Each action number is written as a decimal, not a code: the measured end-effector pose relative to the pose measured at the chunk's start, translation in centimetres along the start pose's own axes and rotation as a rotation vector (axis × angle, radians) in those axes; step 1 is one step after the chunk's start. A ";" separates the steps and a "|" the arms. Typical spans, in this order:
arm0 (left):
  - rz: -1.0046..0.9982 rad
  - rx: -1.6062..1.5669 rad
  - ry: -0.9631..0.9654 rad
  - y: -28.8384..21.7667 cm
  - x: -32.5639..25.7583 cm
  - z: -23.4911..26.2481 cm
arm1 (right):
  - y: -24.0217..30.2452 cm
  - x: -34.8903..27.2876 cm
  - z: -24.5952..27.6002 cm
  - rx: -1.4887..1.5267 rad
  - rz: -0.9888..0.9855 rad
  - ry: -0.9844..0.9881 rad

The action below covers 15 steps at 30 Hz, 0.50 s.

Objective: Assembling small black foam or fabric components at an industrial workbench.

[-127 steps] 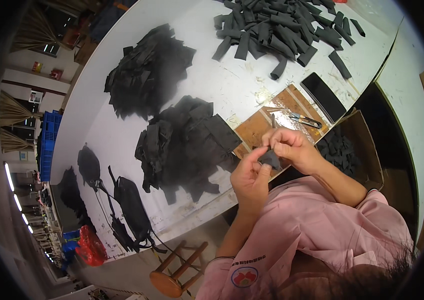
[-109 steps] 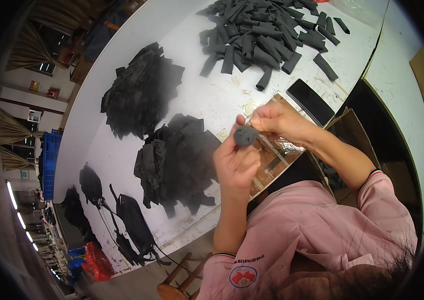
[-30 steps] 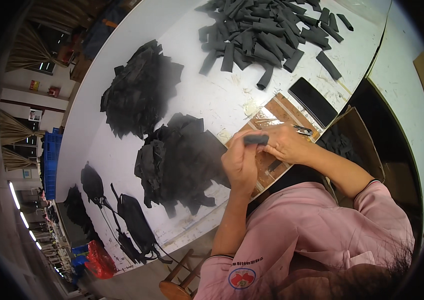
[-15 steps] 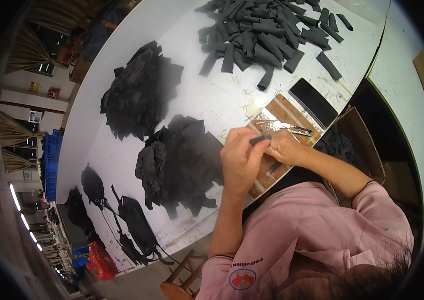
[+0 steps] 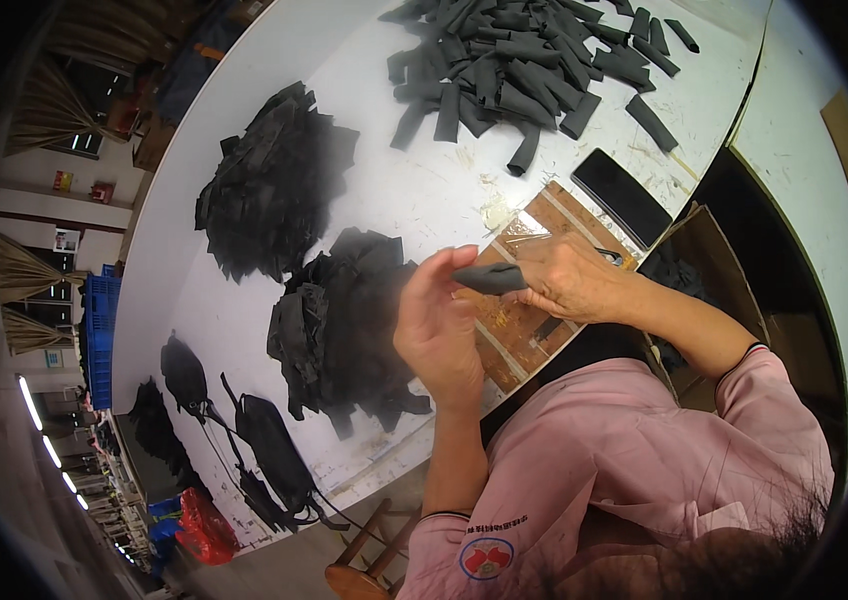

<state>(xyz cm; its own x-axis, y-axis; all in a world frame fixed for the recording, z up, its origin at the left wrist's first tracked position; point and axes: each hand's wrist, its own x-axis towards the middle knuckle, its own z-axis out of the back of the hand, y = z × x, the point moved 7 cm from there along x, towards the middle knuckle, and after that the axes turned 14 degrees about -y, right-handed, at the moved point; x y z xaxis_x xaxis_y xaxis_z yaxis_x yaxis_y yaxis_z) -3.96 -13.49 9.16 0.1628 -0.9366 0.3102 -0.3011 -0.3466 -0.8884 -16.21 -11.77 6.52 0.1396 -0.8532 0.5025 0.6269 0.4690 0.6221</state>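
Observation:
Over a wooden board (image 5: 504, 365), my right hand (image 5: 574, 280) pinches the right end of a short dark grey fabric tube (image 5: 491, 278). The tube lies nearly level, its free end pointing left. My left hand (image 5: 439, 335) is at that free end, its fingers apart and slightly curled; whether they touch the tube is hard to see. Behind my right hand, part of a metal tool (image 5: 612, 257) shows on the board, mostly hidden. Left of my left hand lies a pile of dark flat fabric pieces (image 5: 334, 330).
A black phone (image 5: 622, 198) lies beyond the board. Many similar tubes (image 5: 514, 75) are heaped at the far side. A second fabric pile (image 5: 274, 185) and black pouches with straps (image 5: 274, 450) lie to the left. An open cardboard box (image 5: 729, 275) stands at right, below the table edge.
My left hand has moved left and opened away from my right hand. The tube, mostly covered by my fingers before, now shows along its length in my right hand.

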 end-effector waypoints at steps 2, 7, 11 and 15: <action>-0.007 0.049 0.069 -0.1 0.4 0.2 | -0.2 0.1 0.0 0.007 -0.021 0.021; 0.243 -0.313 -0.058 2.2 0.6 3.3 | -0.6 0.0 -0.8 -0.015 0.059 0.038; 0.125 -0.031 0.042 3.0 -0.9 2.8 | -2.1 -1.8 -2.4 0.139 0.017 -0.096; 0.073 0.071 0.071 1.1 0.1 0.8 | -2.4 -1.9 -2.2 0.136 -0.009 -0.131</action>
<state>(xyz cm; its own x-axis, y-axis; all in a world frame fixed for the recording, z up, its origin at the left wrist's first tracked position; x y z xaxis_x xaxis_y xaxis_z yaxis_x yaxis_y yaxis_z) -3.50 -13.94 7.91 0.0756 -0.9614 0.2645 -0.2421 -0.2750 -0.9305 -16.29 -11.76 2.77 0.0277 -0.8243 0.5654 0.5174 0.4958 0.6975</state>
